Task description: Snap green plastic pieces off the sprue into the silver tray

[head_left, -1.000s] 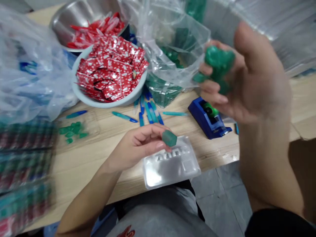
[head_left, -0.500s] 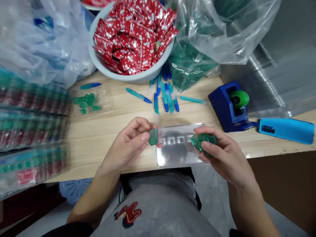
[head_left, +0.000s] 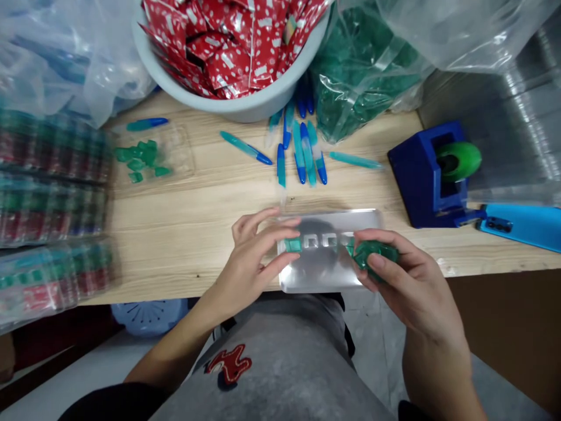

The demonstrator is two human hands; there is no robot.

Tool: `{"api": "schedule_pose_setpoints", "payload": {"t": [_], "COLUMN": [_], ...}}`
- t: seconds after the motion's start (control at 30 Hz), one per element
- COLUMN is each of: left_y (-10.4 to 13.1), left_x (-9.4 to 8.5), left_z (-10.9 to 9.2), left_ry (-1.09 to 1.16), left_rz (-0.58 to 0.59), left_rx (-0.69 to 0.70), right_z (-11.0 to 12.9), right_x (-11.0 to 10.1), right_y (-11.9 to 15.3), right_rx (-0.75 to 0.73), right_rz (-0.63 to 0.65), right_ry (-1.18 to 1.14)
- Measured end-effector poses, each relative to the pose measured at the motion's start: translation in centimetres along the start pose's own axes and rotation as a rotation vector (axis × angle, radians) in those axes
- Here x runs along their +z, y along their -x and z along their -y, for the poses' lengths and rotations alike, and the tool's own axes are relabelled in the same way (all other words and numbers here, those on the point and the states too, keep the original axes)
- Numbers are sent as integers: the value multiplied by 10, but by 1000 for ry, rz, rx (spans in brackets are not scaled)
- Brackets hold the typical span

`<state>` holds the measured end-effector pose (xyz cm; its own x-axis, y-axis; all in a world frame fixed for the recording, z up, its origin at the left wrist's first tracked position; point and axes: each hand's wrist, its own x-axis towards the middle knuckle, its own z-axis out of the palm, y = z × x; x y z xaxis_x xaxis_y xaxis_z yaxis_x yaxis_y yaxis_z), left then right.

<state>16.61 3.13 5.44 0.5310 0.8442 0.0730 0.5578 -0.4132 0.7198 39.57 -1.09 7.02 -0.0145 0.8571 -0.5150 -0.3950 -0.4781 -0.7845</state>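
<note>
A clear plastic blister tray (head_left: 328, 275) with a row of small square pockets lies at the table's front edge. A small translucent green plastic piece (head_left: 293, 244) is at its leftmost pocket. My left hand (head_left: 258, 248) has its thumb and index fingertip on either side of that piece, the other fingers stretched out. Over the tray's right end, my right hand (head_left: 394, 266) is closed on a clump of similar green plastic pieces (head_left: 372, 257). The clump and fingers partly hide the pockets there.
Behind lie several blue-and-teal pens (head_left: 307, 152). A tub (head_left: 236, 108) of red packets and a bag of green pieces (head_left: 359, 82) stand farther back. Packed clear cases (head_left: 52, 204) are at left; a blue tape dispenser (head_left: 421, 181) and phone (head_left: 526, 225) at right.
My left hand has moved right, bringing its green piece down to the tray's leftmost pocket. My right hand still holds its clump. The view has shifted slightly.
</note>
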Motion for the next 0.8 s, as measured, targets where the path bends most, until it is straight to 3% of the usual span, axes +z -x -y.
{"api": "schedule_pose_setpoints", "payload": {"t": [0.3,0.47,0.6,0.8], "left_y": [-1,-8,-15,-15], "left_x": [0,-4,-3,-2], "left_z": [6,-10,-27,-31], "left_ry": [-165,-153,-51,239], "left_rz": [-34,-85,-15,-4], "left_rx": [34,145,258,78], "right_z": [-7,-15,-15,-11], "right_x": [3,11,17,20], "right_y": [3,2,3,9], "right_rx": [-32,-28,-32,-81], "right_rz": [43,102,102,111], "right_ry": [22,-26,-27,-38]}}
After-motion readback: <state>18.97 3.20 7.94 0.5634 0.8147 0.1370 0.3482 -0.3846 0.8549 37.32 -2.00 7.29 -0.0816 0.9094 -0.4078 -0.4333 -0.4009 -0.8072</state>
